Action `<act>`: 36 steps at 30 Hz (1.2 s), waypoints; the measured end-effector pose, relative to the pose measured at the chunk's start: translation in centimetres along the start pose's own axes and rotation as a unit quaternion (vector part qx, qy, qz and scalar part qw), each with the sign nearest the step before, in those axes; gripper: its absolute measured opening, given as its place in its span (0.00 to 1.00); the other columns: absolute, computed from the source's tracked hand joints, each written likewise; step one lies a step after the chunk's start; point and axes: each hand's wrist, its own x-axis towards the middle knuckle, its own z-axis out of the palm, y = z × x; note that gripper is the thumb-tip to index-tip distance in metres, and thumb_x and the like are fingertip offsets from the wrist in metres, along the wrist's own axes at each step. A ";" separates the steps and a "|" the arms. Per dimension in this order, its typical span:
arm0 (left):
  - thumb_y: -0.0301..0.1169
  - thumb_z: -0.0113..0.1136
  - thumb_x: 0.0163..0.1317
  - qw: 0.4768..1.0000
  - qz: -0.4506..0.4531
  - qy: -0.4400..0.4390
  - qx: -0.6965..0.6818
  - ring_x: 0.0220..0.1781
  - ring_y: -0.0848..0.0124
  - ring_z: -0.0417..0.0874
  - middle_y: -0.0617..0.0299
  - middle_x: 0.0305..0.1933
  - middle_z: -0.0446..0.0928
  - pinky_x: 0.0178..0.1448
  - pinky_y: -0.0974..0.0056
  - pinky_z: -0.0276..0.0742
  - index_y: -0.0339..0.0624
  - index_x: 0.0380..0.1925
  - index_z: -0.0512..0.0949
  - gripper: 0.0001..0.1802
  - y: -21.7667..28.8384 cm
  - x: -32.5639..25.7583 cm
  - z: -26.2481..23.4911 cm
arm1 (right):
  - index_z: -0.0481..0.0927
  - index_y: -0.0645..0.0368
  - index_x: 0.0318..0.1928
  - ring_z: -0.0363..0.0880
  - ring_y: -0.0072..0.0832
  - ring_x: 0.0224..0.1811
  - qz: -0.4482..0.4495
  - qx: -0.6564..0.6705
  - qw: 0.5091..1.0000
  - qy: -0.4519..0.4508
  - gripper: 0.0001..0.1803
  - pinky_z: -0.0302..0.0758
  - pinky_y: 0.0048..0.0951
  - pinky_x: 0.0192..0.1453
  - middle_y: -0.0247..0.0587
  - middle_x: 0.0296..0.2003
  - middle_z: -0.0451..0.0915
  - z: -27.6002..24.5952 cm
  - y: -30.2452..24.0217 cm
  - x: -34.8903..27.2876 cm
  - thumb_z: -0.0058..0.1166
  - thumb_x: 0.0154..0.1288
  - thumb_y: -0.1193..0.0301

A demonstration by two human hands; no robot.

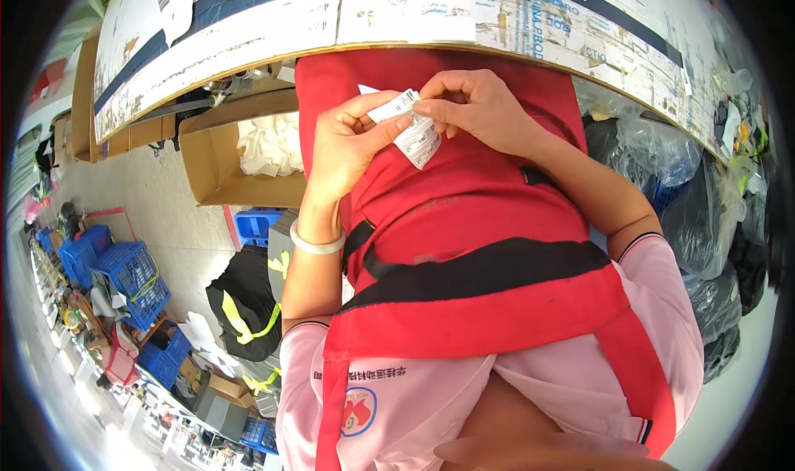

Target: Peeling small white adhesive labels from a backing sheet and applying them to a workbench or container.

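White printed labels [418, 146], small and slightly curled, are held over my lap in front of the red apron [464, 214]. My left hand [348, 144], with a pale bangle at its wrist, pinches them between thumb and fingers from the left. The fingers of my right hand [480, 111] are closed on their upper right edge, thumb and fingertips together. One white corner sticks out above the left fingers. Whether the labels form one strip or lie as separate pieces, I cannot tell.
Just beyond my hands runs the edge of a worktable [406, 28] covered with worn white tape. An open cardboard box [207, 161] with white pieces stands at the left. Blue crates [132, 276] and a black bundle with neon ties [248, 301] lie lower left. Plastic bags [700, 223] crowd the right.
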 end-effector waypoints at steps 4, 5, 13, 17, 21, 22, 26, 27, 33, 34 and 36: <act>0.18 0.64 0.56 0.997 -0.018 0.001 0.069 0.37 0.78 0.80 0.60 0.38 0.82 0.42 0.74 0.78 0.31 0.45 0.79 0.15 0.1 0.2 -0.2 | 0.80 0.62 0.40 0.74 0.15 0.30 -0.027 0.003 0.999 0.043 0.09 0.72 0.17 0.34 0.31 0.29 0.77 0.1 -0.3 0.2 0.56 0.66 0.70; 0.18 0.64 0.56 0.998 -0.017 0.000 0.066 0.37 0.78 0.80 0.60 0.38 0.82 0.42 0.74 0.78 0.31 0.45 0.79 0.15 0.1 0.3 0.0 | 0.80 0.62 0.40 0.74 0.15 0.31 -0.052 -0.010 0.997 0.053 0.08 0.72 0.17 0.36 0.31 0.31 0.77 0.2 -0.7 0.4 0.56 0.66 0.70; 0.20 0.65 0.56 0.993 -0.010 -0.018 0.115 0.31 0.83 0.76 0.64 0.32 0.81 0.34 0.77 0.72 0.31 0.42 0.81 0.12 0.2 1.4 1.1 | 0.80 0.63 0.36 0.73 0.16 0.33 -0.114 -0.147 0.981 0.045 0.06 0.71 0.19 0.38 0.30 0.32 0.77 -1.6 -1.7 0.2 0.58 0.63 0.72; 0.22 0.66 0.56 0.995 -0.012 -0.010 0.096 0.30 0.84 0.75 0.66 0.31 0.80 0.32 0.77 0.71 0.31 0.42 0.80 0.13 0.1 1.8 1.7 | 0.80 0.63 0.35 0.73 0.18 0.35 -0.026 -0.087 0.995 0.028 0.05 0.70 0.20 0.41 0.31 0.30 0.77 -1.9 -2.0 0.4 0.58 0.62 0.73; 0.22 0.66 0.56 0.996 -0.024 -0.009 0.087 0.29 0.84 0.75 0.66 0.31 0.80 0.32 0.76 0.71 0.31 0.42 0.80 0.13 -0.4 2.1 1.5 | 0.80 0.63 0.33 0.73 0.18 0.34 -0.097 -0.143 0.984 0.041 0.04 0.70 0.20 0.39 0.31 0.30 0.77 -2.2 -1.7 0.7 0.57 0.62 0.74; 0.21 0.66 0.55 0.994 -0.034 -0.011 0.100 0.30 0.84 0.75 0.66 0.31 0.80 0.33 0.76 0.71 0.31 0.42 0.80 0.13 -0.5 2.2 1.3 | 0.80 0.63 0.33 0.73 0.18 0.34 -0.097 -0.142 0.984 0.040 0.04 0.70 0.20 0.39 0.31 0.30 0.77 -2.2 -1.8 0.7 0.57 0.62 0.74; 0.24 0.64 0.59 0.997 -0.025 -0.011 0.073 0.32 0.82 0.76 0.65 0.30 0.80 0.36 0.76 0.72 0.31 0.41 0.81 0.11 -0.2 2.4 1.3 | 0.81 0.62 0.35 0.74 0.18 0.34 -0.173 -0.232 0.956 0.051 0.03 0.70 0.21 0.37 0.31 0.31 0.77 -2.7 -1.9 1.0 0.56 0.62 0.75; 0.29 0.59 0.64 0.997 -0.017 -0.043 0.065 0.33 0.81 0.77 0.64 0.30 0.81 0.37 0.75 0.73 0.31 0.40 0.81 0.11 -0.5 2.8 0.5 | 0.81 0.62 0.35 0.74 0.17 0.33 -0.228 -0.283 0.930 0.062 0.04 0.71 0.20 0.36 0.31 0.30 0.78 -2.8 -1.9 1.3 0.56 0.63 0.75; 0.45 0.46 0.72 0.999 -0.038 0.013 0.015 0.34 0.75 0.81 0.58 0.33 0.83 0.41 0.71 0.76 0.33 0.35 0.83 0.25 -1.2 4.0 -2.4 | 0.81 0.62 0.38 0.74 0.15 0.23 -0.079 -0.169 0.967 0.176 0.08 0.71 0.16 0.27 0.30 0.25 0.77 -6.2 -3.2 3.0 0.55 0.66 0.70; 0.43 0.50 0.70 0.998 -0.060 0.026 0.011 0.34 0.75 0.82 0.59 0.33 0.83 0.41 0.71 0.76 0.33 0.36 0.83 0.22 -2.2 4.3 -3.2 | 0.81 0.62 0.38 0.74 0.14 0.23 -0.043 -0.170 0.971 0.162 0.10 0.72 0.16 0.26 0.31 0.25 0.77 -6.8 -3.2 3.3 0.55 0.66 0.68; 0.39 0.54 0.68 0.997 -0.056 0.044 0.035 0.34 0.76 0.81 0.59 0.33 0.83 0.41 0.72 0.76 0.33 0.36 0.83 0.18 -3.7 4.3 -3.8 | 0.81 0.62 0.38 0.74 0.14 0.22 -0.033 -0.169 0.971 0.168 0.11 0.72 0.15 0.24 0.30 0.23 0.77 -6.9 -3.3 3.7 0.56 0.66 0.65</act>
